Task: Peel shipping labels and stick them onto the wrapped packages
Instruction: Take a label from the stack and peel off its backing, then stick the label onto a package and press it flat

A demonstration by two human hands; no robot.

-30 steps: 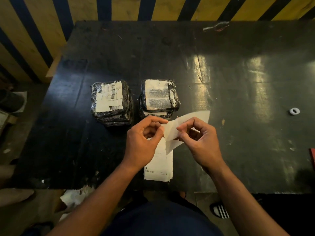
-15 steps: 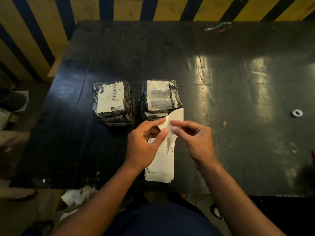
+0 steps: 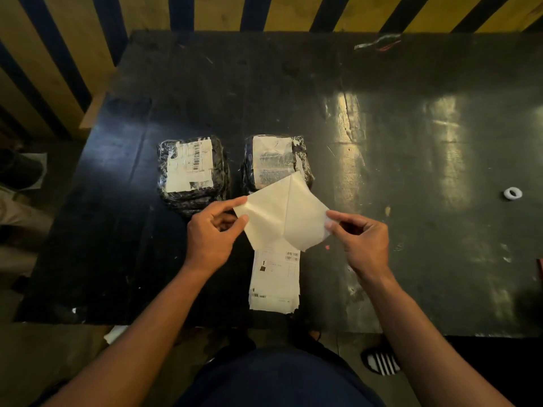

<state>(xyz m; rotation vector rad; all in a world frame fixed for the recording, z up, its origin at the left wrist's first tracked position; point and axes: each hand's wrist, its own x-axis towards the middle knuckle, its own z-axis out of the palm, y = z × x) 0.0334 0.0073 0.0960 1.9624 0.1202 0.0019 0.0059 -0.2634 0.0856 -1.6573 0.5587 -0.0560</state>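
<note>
White paper shipping label sheet (image 3: 286, 214), blank side up, held in the air above the near-centre of the table, split into two layers that meet along a crease running near-to-far down the middle. Pinched at its left corner between thumb and forefinger of left hand (image 3: 213, 233), remaining fingers curled under the palm. Pinched at its right corner by thumb and forefinger of right hand (image 3: 363, 243), other fingers loosely bent. Hands well apart, sheet spread between them. Far tip of sheet overlaps the view of the right package.

Directly beneath and nearer: stack of white printed labels with barcodes (image 3: 274, 282), lying flat on the table, long side running near-to-far, edges slightly fanned at the near end.

Farther, two packages wrapped in black glossy plastic, side by side, apart from each other. Left wrapped package (image 3: 192, 171): white barcode label on top face. Right wrapped package (image 3: 276, 160): pale label on top face, print partly dark, detail unreadable.

All resting on black, scuffed, glossy table (image 3: 411, 142), with light reflections on its right half. Small white ring (image 3: 512, 193) lying far right on the surface. Thin wire scrap, pale and red (image 3: 379, 44), at the far edge. Yellow-and-dark striped wall (image 3: 264, 10) behind the table. Striped sandal (image 3: 380, 362) on the floor, near right, below the table edge.
</note>
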